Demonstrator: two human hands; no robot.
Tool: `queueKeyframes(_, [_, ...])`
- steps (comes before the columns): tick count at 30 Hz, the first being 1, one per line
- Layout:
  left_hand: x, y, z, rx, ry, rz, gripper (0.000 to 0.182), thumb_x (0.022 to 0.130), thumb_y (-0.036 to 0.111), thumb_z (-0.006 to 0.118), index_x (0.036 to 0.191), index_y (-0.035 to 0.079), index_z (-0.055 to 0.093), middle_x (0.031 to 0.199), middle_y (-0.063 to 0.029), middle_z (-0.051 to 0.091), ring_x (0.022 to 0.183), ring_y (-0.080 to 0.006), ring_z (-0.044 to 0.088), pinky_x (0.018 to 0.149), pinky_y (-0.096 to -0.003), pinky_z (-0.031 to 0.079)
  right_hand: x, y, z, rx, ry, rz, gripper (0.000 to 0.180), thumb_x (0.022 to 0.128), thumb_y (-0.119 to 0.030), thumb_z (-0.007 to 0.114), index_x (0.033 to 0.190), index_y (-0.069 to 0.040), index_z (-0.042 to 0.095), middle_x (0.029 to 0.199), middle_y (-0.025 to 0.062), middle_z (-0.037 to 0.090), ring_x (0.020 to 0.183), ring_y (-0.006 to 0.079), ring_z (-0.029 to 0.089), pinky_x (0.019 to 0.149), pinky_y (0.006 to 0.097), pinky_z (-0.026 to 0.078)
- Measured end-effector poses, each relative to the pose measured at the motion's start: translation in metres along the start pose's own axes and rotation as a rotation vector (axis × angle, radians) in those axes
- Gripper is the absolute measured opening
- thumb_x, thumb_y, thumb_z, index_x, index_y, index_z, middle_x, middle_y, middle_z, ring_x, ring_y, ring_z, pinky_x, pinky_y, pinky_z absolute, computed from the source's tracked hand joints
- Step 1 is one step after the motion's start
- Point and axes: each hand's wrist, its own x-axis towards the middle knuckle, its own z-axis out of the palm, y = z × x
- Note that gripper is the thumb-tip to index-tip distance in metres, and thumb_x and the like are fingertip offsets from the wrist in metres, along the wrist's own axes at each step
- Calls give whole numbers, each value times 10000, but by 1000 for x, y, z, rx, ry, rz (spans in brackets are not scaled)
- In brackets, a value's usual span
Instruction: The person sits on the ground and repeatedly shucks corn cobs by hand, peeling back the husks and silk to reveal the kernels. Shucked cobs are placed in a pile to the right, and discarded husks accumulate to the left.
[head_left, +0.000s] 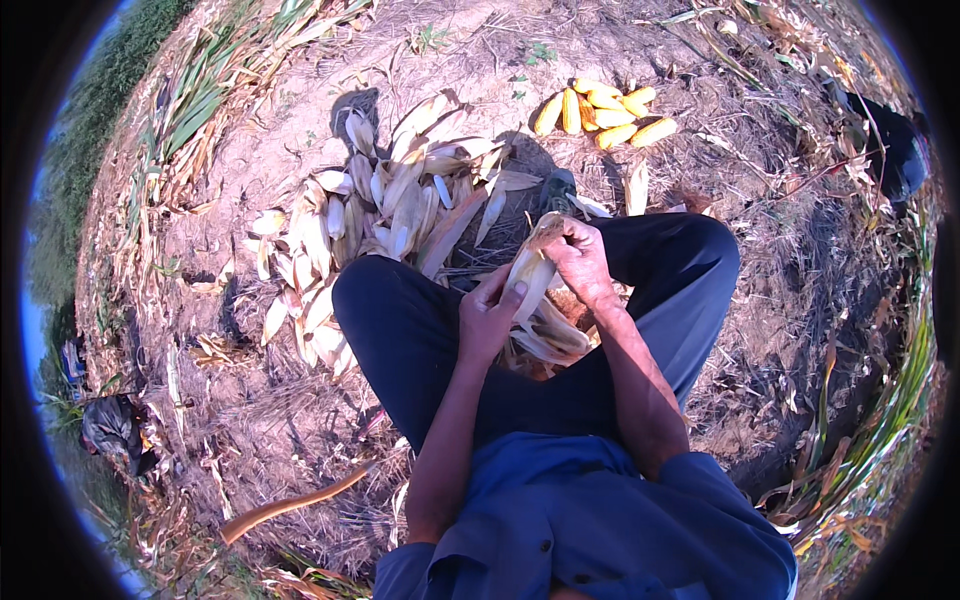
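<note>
Between my bent knees I hold an ear of corn in its pale dry husk (531, 283). My left hand (487, 309) grips the lower part, with the thumb along the husk. At the tip, where brown silk (550, 227) shows, the fingers of my right hand (579, 259) pinch the husk. Stripped husks and silk (559, 330) lie on the ground below, between my legs. A heap of unhusked corn ears (397, 187) spreads ahead and to the left. Ahead on the right, a small pile of husked yellow corn cobs (611, 116) rests on the soil.
A curved wooden stick (300, 499), perhaps a tool handle, lies to my left. Cut corn stalks (195, 112) line the far left, and more green stalks (877, 435) the right. A dark bag-like thing (116, 431) sits at the left edge. Something dark (896, 150) is at the right rim.
</note>
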Motion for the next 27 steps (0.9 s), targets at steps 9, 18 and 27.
queueKeyframes(9, [3, -4, -12, 423, 210, 393, 262, 923, 128, 677, 1150, 2, 713, 972, -202, 747, 910, -313, 754, 795, -395, 564, -11, 6, 29, -290, -168, 65, 156, 820, -91, 773, 932, -26, 686, 770, -7, 626, 727, 43, 516, 653, 262, 473])
queueKeyframes(18, [1, 4, -15, 672, 157, 433, 197, 914, 194, 690, 1012, 24, 671, 863, -239, 693, 848, -453, 682, 698, -481, 530, -11, 15, 24, -178, -252, 189, 210, 803, -107, 813, 903, -39, 642, 811, -36, 616, 761, 29, 533, 683, 245, 482])
queueKeyframes(27, [-3, 4, -18, 624, 172, 490, 173, 883, 142, 744, 873, -7, 658, 676, -148, 638, 611, -193, 630, 579, -358, 494, -15, 10, 25, 35, -341, 279, 200, 806, 2, 726, 929, -64, 581, 868, -49, 585, 762, 31, 550, 695, 220, 492])
